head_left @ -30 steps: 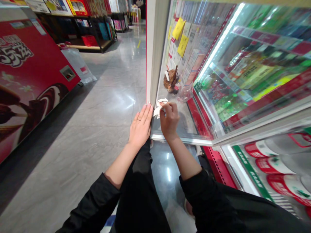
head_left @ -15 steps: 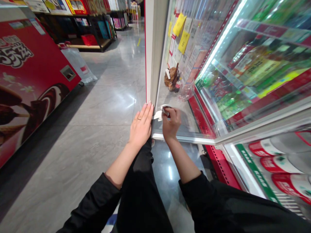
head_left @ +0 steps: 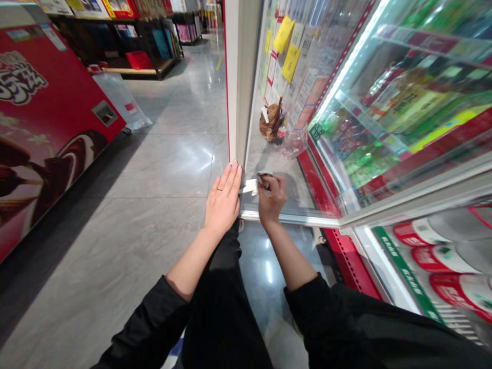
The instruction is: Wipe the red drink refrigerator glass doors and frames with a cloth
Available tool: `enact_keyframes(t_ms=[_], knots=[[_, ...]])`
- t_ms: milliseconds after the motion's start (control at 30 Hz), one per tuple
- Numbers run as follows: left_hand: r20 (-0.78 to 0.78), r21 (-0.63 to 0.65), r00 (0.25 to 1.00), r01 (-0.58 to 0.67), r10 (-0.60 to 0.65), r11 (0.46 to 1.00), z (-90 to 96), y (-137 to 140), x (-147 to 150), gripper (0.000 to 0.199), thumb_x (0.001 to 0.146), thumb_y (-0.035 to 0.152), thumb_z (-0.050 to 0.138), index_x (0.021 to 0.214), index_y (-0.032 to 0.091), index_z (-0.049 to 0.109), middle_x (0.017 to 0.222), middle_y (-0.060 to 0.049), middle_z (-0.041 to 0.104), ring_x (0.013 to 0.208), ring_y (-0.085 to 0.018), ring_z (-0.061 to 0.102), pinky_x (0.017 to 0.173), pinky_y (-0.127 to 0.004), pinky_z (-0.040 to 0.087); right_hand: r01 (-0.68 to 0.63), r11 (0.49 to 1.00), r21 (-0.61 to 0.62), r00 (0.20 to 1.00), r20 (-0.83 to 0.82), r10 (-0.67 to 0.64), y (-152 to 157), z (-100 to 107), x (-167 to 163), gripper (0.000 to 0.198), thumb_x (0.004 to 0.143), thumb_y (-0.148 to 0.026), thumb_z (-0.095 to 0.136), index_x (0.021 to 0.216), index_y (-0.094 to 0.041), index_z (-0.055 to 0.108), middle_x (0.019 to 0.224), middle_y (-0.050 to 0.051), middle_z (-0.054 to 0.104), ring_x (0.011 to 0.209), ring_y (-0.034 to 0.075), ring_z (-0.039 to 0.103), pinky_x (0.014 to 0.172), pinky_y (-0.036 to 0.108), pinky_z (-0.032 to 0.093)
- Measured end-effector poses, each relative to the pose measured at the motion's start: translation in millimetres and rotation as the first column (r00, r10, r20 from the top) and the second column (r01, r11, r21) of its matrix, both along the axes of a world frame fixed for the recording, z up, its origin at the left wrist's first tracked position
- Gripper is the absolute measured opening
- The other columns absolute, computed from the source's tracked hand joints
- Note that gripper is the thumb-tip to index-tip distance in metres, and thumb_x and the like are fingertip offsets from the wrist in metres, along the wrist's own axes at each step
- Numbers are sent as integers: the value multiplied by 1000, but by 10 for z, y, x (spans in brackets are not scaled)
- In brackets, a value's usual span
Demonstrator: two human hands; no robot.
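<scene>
My left hand point(head_left: 222, 202) lies flat with its fingers stretched along the outer edge of the door's pale frame point(head_left: 241, 82), a ring on one finger. Just to its right, my right hand point(head_left: 272, 200) is closed on a crumpled white tissue point(head_left: 251, 186), held at the lower part of the glass door point(head_left: 292, 197). Part of the tissue is hidden under the fingers, and one flap sticks out toward the frame. The door stands swung out from a lit drinks fridge point(head_left: 407, 102) on the right.
Bottles fill the fridge shelves; large red-labelled bottles point(head_left: 442, 256) sit low at the right. A red freezer point(head_left: 57, 138) stands at the left with a plastic bag point(head_left: 121, 100) beside it. Behind the glass, a brown bundle point(head_left: 270, 120) and a clear bottle point(head_left: 295, 143) show. Shelves point(head_left: 154, 51) stand farther back.
My right hand and the tissue have shifted slightly downward on the glass. My left hand stays against the door frame.
</scene>
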State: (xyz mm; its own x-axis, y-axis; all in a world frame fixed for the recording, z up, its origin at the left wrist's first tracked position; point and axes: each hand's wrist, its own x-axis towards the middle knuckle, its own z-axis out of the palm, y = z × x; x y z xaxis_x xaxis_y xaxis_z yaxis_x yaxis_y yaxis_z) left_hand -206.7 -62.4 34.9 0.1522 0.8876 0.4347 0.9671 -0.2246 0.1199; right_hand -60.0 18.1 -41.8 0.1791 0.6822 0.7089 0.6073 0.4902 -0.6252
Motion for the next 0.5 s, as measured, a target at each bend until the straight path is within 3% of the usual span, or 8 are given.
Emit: enact_keyframes(t_ms=[133, 267, 400, 500], knots=[[8, 2, 1000, -6, 6, 1000, -74, 8, 15, 76, 98, 5, 43, 174, 10, 32, 182, -15, 27, 171, -26, 23, 139, -47, 33, -113, 993, 16, 988, 108, 111, 13, -4, -201, 27, 102, -14, 57, 115, -27, 77, 112, 8, 72, 98, 20, 73, 82, 29, 60], [16, 44, 1000, 9, -10, 999, -171, 26, -14, 88, 95, 5, 46, 178, 17, 21, 181, -13, 29, 171, -26, 25, 138, -51, 34, -153, 988, 23, 976, 158, 147, -28, -160, -26, 31, 101, -11, 56, 117, -24, 78, 109, 8, 73, 93, 19, 75, 77, 26, 59], [9, 51, 1000, 3, -4, 999, -205, 20, -6, 89, 94, 4, 45, 178, 13, 19, 182, -14, 27, 171, -26, 23, 137, -51, 34, -47, 999, 21, 996, 77, 45, -49, -275, 192, 28, 100, -12, 51, 104, -24, 76, 103, 8, 70, 90, 21, 73, 78, 31, 60], [11, 45, 1000, -8, 7, 999, -200, 17, 26, 87, 94, 4, 44, 178, 13, 22, 182, -13, 27, 171, -25, 23, 137, -49, 34, 38, 999, 5, 999, 11, -38, -24, -258, 97, 24, 100, -15, 52, 103, -25, 73, 102, 8, 69, 89, 22, 71, 77, 33, 61]])
